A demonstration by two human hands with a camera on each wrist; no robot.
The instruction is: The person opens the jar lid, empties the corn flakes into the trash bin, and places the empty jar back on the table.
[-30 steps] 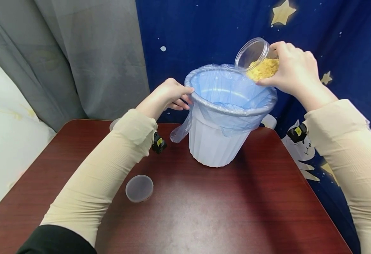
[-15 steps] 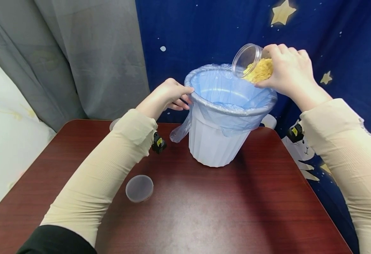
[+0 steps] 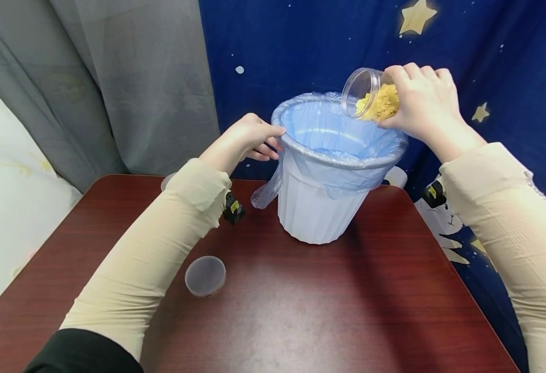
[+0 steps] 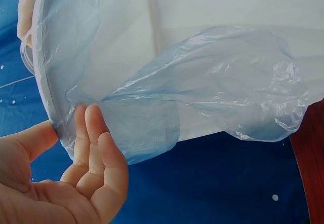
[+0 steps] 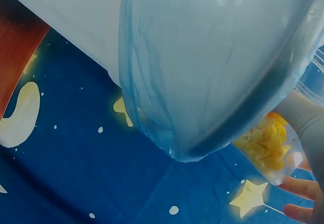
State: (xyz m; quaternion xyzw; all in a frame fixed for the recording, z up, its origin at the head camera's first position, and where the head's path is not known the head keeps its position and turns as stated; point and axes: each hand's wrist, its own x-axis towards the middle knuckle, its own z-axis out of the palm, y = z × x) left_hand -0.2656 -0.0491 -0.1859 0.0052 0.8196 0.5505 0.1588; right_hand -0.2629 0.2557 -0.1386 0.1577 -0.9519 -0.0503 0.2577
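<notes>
The right hand (image 3: 424, 101) holds a clear, round plastic jar (image 3: 365, 90) tilted at the mouth of a white, ribbed plastic bin (image 3: 317, 215).
The right grip is closed around the jar, whose open end points left over the bin's rim, with crumbly yellow pieces (image 3: 381, 103) inside; the left hand (image 3: 251, 135) has a narrow grip on the rim, pinching the translucent blue plastic bag (image 3: 333, 129) that lines it. The bin stands on a reddish-brown wooden counter (image 3: 277, 316), beyond a round, translucent plastic disc (image 3: 205, 276).
</notes>
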